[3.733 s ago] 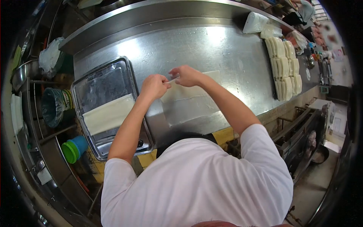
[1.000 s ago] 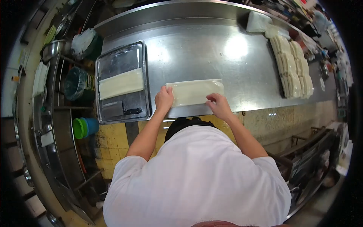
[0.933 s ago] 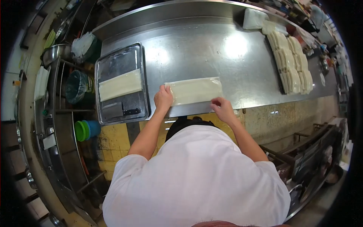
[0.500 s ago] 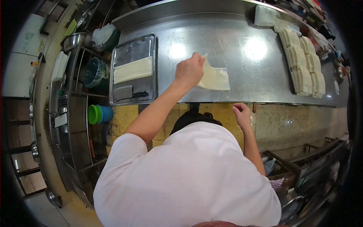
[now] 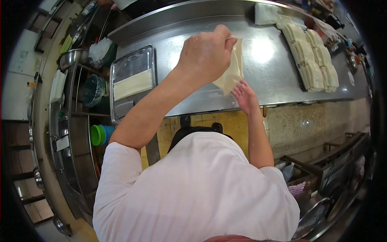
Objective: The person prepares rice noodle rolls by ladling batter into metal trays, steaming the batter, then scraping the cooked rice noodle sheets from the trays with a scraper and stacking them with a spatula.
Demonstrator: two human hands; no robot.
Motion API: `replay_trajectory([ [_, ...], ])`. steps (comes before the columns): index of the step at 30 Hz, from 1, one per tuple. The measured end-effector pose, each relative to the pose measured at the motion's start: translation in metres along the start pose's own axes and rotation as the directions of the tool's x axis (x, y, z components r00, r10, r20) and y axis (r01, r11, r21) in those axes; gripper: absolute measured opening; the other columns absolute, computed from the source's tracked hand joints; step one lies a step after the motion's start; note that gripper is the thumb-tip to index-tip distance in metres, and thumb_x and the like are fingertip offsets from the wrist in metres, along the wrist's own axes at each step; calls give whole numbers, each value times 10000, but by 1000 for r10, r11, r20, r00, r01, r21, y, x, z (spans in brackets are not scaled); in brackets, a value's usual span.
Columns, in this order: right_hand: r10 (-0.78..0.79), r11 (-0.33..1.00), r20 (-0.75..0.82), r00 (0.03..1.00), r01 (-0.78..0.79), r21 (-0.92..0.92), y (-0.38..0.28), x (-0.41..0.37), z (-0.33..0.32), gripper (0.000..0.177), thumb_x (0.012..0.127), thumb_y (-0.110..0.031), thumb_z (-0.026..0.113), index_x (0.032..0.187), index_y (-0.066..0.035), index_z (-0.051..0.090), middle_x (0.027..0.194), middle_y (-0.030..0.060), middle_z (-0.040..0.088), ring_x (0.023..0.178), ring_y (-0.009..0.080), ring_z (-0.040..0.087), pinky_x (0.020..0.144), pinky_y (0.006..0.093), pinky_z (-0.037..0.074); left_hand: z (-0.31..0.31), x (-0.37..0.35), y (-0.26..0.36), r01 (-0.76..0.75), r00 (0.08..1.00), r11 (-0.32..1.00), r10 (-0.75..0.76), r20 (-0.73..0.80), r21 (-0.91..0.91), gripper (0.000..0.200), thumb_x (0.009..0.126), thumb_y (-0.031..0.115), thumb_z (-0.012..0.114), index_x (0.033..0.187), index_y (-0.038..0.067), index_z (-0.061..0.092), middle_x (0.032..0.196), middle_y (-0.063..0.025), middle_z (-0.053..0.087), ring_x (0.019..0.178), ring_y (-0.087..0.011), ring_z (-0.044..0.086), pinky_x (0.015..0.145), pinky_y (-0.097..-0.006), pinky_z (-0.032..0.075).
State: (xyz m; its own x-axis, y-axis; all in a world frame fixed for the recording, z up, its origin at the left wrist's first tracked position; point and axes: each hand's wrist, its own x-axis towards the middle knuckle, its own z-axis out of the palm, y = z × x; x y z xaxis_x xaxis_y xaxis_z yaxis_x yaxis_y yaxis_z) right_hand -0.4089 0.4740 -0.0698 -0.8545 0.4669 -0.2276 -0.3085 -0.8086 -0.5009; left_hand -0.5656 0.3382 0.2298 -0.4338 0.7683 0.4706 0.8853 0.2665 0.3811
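My left hand (image 5: 206,54) is raised above the steel table with its fingers pinched on the upper end of a thin, pale dough sheet (image 5: 233,68), which hangs down from it. My right hand (image 5: 245,97) has its fingers spread, palm up, with the fingertips right at the sheet's lower edge. To the left, a metal tray (image 5: 131,60) carries a flat strip of the same pale dough (image 5: 133,84). A cleaver (image 5: 121,109) lies in the tray's near end, its handle hidden behind my left forearm.
Folded pale sheets (image 5: 312,58) are stacked in rows at the table's (image 5: 266,86) right end. Beside them at the back is a clear plastic-wrapped pack (image 5: 266,14). Left of the table stand a metal rack (image 5: 76,133), a lined bin (image 5: 94,90) and green and blue buckets (image 5: 100,134).
My left hand has lifted the dough sheet off the table, up toward the camera. The right hand has moved forward from the table edge to the sheet, its fingers opening out.
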Motion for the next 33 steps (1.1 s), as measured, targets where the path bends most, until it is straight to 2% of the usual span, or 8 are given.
replay_trajectory([
  [3, 137, 970, 164, 977, -166, 176, 9, 0, 39, 454, 955, -166, 630, 1364, -15, 507, 1267, 109, 639, 1200, 258, 606, 1002, 382, 507, -32, -13, -29, 65, 998, 997, -66, -24, -33, 242, 963, 268, 613, 953, 29, 650, 756, -188, 688, 723, -384, 682, 643, -452, 519],
  [7, 251, 958, 256, 933, -278, 73, 50, 4, 64, 503, 942, -191, 660, 1386, -19, 496, 1333, 108, 615, 1252, 252, 586, 1015, 400, 506, -77, -50, -101, 258, 963, 964, -262, -64, -58, 260, 966, 269, 605, 950, 14, 655, 754, -203, 674, 723, -386, 674, 641, -436, 501],
  [11, 381, 899, 86, 921, -347, -267, 104, 19, 111, 399, 949, -148, 654, 1302, 18, 563, 1226, 127, 665, 1125, 227, 653, 961, 384, 538, -105, -119, -213, 470, 880, 881, -472, -58, -42, 265, 966, 268, 607, 937, 8, 651, 756, -201, 670, 716, -389, 663, 650, -430, 499],
  [13, 400, 847, 15, 917, -363, -389, 136, 34, 135, 356, 954, -129, 647, 1267, 30, 588, 1183, 129, 683, 1068, 213, 676, 922, 369, 556, -106, -163, -277, 610, 789, 791, -612, -50, -55, 271, 963, 282, 590, 932, 19, 652, 827, -249, 681, 820, -460, 656, 721, -524, 502],
  [16, 358, 745, -103, 928, -350, -568, 188, 71, 183, 281, 963, -89, 629, 1205, 53, 624, 1073, 113, 707, 914, 174, 689, 808, 314, 562, -102, -228, -364, 729, 685, 684, -729, -22, 39, 296, 965, 305, 584, 951, 17, 651, 853, -249, 685, 842, -464, 653, 725, -533, 497],
  [18, 340, 677, -137, 930, -344, -651, 224, 97, 201, 267, 953, -65, 625, 1193, 53, 637, 1016, 84, 706, 810, 141, 663, 701, 295, 536, -96, -266, -414, 766, 643, 642, -764, -49, 28, 303, 967, 314, 580, 964, 19, 649, 863, -250, 685, 852, -465, 652, 733, -532, 496],
  [27, 281, 474, -173, 944, -293, -830, 298, 174, 276, 289, 957, -19, 591, 1229, 74, 616, 1014, 101, 694, 815, 164, 674, 701, 295, 550, -91, -312, -540, 855, 513, 517, -855, -77, -46, 314, 977, 343, 568, 1031, 47, 659, 938, -216, 701, 897, -434, 659, 781, -503, 498],
  [33, 229, 549, -217, 949, -310, -776, 316, 204, 275, 294, 936, -10, 603, 1209, 96, 624, 1011, 119, 693, 790, 145, 654, 689, 278, 528, -87, -299, -573, 858, 506, 507, -862, -41, -74, 313, 976, 355, 558, 1054, 70, 662, 961, -221, 704, 923, -446, 658, 800, -522, 500],
])
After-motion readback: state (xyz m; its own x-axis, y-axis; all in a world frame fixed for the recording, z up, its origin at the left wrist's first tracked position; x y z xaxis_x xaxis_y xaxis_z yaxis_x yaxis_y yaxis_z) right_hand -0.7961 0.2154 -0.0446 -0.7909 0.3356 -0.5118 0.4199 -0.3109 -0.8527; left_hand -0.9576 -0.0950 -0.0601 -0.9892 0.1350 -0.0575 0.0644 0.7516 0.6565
